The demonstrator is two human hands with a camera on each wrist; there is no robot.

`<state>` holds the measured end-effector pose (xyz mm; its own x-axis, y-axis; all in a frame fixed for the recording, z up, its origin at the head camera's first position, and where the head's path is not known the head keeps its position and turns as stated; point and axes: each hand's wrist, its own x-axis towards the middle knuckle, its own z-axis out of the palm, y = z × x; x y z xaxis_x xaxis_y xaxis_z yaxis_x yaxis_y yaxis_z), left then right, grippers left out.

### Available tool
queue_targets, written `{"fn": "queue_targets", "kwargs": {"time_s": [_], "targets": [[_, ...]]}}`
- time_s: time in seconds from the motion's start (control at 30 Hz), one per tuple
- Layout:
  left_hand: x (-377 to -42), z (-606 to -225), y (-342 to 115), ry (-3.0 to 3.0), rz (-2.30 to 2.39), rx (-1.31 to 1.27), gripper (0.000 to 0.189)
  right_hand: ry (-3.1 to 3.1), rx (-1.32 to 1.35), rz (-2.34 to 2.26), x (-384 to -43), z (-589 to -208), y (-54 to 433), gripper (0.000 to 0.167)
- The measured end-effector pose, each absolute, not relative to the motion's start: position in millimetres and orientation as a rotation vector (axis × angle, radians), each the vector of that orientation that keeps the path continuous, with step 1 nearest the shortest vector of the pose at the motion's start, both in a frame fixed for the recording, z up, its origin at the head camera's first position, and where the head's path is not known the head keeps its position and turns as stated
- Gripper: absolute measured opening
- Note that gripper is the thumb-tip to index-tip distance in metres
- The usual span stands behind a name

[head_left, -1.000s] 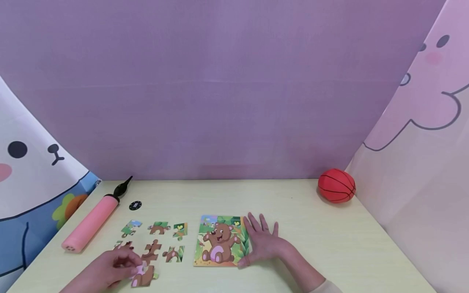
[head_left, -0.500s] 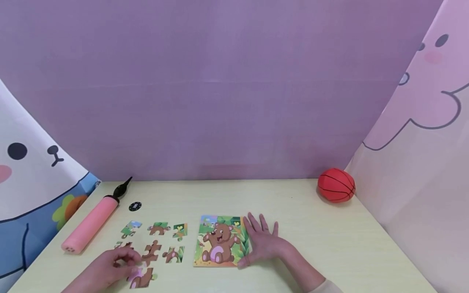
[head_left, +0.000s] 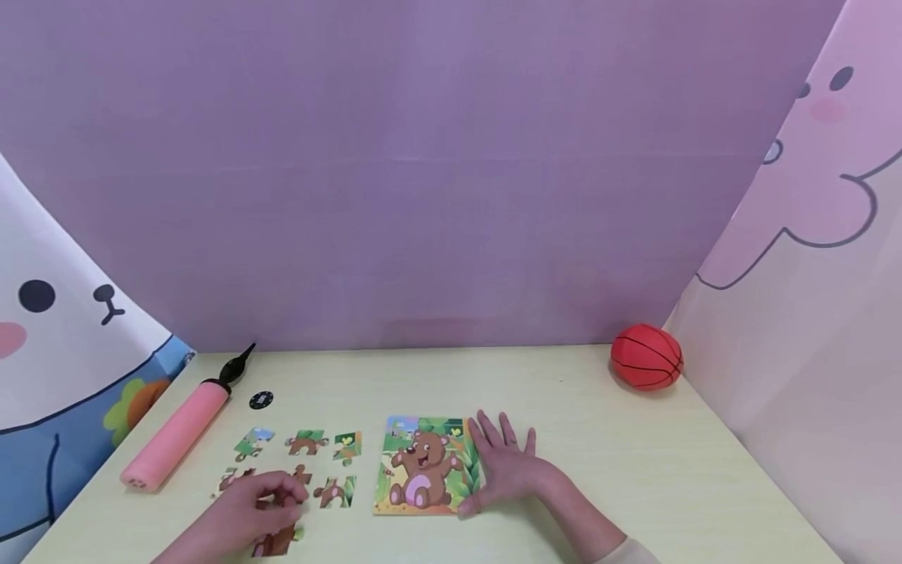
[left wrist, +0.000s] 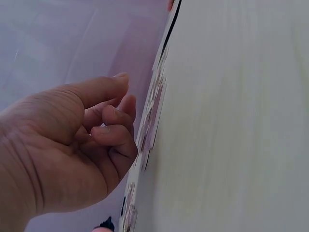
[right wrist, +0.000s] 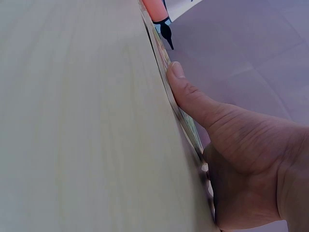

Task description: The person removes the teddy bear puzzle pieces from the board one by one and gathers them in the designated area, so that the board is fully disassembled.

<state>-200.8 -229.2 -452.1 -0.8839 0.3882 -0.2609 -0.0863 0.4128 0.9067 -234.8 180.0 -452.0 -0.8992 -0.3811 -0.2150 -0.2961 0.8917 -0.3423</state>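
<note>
My left hand (head_left: 255, 505) hovers low over loose jigsaw pieces on the left of the table. Its fingers are loosely curled, and the left wrist view shows nothing between thumb and fingertips. Partly hidden under it are a brown bear-body piece (head_left: 276, 542) and a middle piece (head_left: 301, 473). Right beside it lies a bear-arm piece (head_left: 334, 492). A rectangular bear picture board (head_left: 420, 470) lies flat in the middle. Along its right edge rests my right hand (head_left: 509, 471), fingers spread and straight, with the thumb at the lower right corner.
More jigsaw pieces lie behind the left hand, among them a sky piece (head_left: 254, 444) and a bear-head piece (head_left: 306, 442). A pink hand pump (head_left: 179, 435) and a black chip (head_left: 261, 400) lie at the left. A red ball (head_left: 646, 357) sits at the back right.
My left hand has moved right from beside the bear-body piece to over the lower and middle pieces, uncovering the left piece more. The right hand and picture board have stayed put.
</note>
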Motion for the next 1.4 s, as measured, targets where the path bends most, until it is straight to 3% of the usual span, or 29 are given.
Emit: {"fn": "queue_targets", "kwargs": {"time_s": [0.57, 1.4], "targets": [[-212.2, -453.2, -175.0, 2.274, 1.407, 0.509, 0.016, 2.777, -0.521, -0.455, -234.3, -451.0, 179.8, 0.135], [-221.2, -451.9, -102.3, 2.191, 1.498, 0.598, 0.018, 2.794, -0.524, -0.448, -233.9, -453.5, 180.3, 0.136]]}}
